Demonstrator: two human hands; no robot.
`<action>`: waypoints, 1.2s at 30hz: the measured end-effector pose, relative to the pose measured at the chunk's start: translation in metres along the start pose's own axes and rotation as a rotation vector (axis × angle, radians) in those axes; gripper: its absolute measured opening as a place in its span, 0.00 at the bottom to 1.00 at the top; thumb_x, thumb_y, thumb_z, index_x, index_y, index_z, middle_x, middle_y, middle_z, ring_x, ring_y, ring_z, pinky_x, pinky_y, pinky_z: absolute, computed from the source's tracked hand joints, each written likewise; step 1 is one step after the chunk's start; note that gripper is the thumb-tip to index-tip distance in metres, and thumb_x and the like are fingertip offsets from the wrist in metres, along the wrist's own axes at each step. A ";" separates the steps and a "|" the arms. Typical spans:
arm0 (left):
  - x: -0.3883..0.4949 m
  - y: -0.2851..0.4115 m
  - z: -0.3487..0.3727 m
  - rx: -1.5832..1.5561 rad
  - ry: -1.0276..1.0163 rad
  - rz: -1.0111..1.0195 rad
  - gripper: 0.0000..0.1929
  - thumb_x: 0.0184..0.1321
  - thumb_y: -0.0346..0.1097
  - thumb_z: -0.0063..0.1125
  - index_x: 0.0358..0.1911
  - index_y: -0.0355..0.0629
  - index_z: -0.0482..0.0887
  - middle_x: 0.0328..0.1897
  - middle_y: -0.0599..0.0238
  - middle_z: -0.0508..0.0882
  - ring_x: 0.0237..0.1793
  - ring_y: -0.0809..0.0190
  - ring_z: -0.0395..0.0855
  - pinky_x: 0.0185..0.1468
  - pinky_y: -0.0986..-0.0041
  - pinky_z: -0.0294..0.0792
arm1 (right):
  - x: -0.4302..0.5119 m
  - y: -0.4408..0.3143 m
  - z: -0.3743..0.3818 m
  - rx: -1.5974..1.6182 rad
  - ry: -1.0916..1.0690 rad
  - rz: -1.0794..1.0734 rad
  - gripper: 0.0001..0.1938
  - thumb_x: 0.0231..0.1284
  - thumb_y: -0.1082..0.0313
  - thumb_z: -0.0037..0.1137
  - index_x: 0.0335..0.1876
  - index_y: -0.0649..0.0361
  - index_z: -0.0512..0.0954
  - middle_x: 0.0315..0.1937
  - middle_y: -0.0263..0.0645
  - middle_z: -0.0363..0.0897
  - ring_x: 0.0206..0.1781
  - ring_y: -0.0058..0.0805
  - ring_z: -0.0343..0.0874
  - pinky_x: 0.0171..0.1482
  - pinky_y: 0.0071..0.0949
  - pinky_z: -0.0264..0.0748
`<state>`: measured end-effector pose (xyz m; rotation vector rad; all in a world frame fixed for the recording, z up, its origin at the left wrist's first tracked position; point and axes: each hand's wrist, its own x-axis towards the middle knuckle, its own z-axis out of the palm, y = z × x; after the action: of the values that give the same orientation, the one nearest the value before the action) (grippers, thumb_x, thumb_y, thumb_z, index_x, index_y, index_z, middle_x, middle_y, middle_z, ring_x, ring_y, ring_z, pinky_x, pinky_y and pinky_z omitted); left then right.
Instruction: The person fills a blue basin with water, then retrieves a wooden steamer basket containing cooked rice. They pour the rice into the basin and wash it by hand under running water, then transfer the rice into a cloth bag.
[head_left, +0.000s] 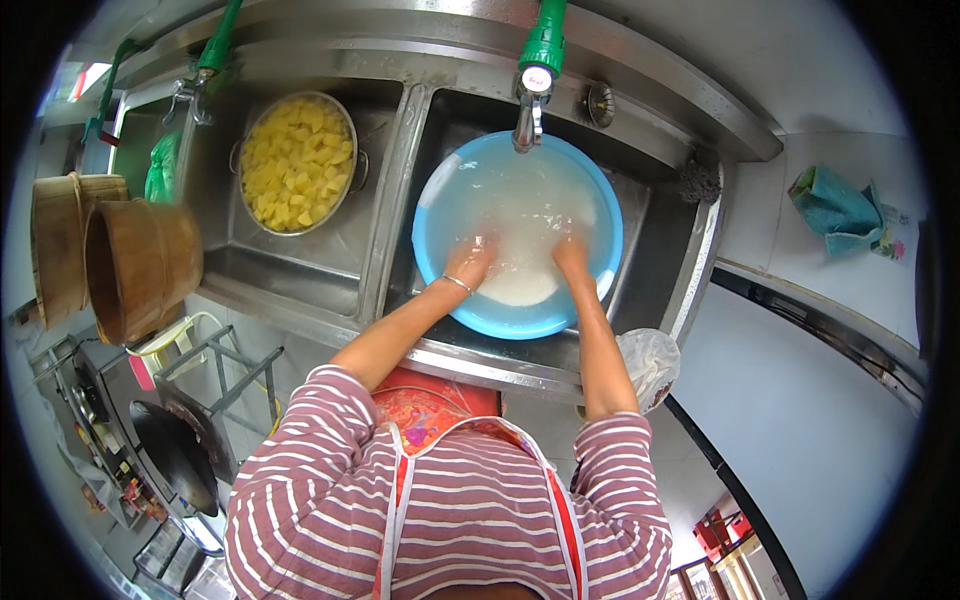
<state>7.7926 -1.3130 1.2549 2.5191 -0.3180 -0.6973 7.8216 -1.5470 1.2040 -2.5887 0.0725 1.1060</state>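
A blue plastic basin (424, 259) stands in the right bowl of a stainless steel sink. It holds cloudy water over a pale mound of what looks like rice (521, 289). My left hand (472, 259), with a silver bangle at the wrist, dips into the water on the basin's left side. On the right side, my right hand (570, 255) is also partly under the surface. Murky water hides the fingers of both, so whether they grip any grains cannot be seen. A metal tap (529, 112) with a green fitting hangs over the basin's far rim.
In the left sink bowl sits a two-handled metal pot (358, 169) of cut yellow potato pieces (300, 161). Wooden buckets (142, 262) stand farther left. A dark scouring pad (700, 178) and a sink strainer (600, 103) lie by the right bowl; a teal cloth (840, 210) is beyond.
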 end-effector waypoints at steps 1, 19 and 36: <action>-0.004 0.003 -0.009 0.073 0.109 0.037 0.25 0.55 0.35 0.58 0.59 0.47 0.73 0.66 0.49 0.67 0.51 0.42 0.76 0.52 0.57 0.72 | 0.001 -0.010 -0.020 0.150 -0.079 0.083 0.31 0.55 0.64 0.56 0.65 0.63 0.64 0.65 0.55 0.61 0.67 0.50 0.60 0.67 0.41 0.58; -0.043 0.021 0.023 0.405 0.083 0.432 0.29 0.55 0.30 0.48 0.64 0.36 0.62 0.72 0.52 0.59 0.66 0.50 0.65 0.65 0.58 0.62 | -0.090 -0.044 0.049 -0.206 0.307 -0.375 0.27 0.40 0.75 0.61 0.53 0.58 0.74 0.56 0.50 0.70 0.60 0.53 0.66 0.53 0.52 0.69; 0.042 -0.031 -0.048 0.042 0.313 0.261 0.31 0.49 0.26 0.58 0.61 0.47 0.68 0.71 0.54 0.60 0.61 0.46 0.71 0.61 0.61 0.68 | -0.016 -0.062 -0.057 -0.044 0.642 -0.455 0.17 0.50 0.67 0.60 0.49 0.53 0.78 0.54 0.47 0.73 0.57 0.46 0.68 0.54 0.41 0.70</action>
<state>7.8557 -1.2822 1.2567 2.5132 -0.5391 -0.1933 7.8605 -1.5074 1.2694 -2.6935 -0.3766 0.1085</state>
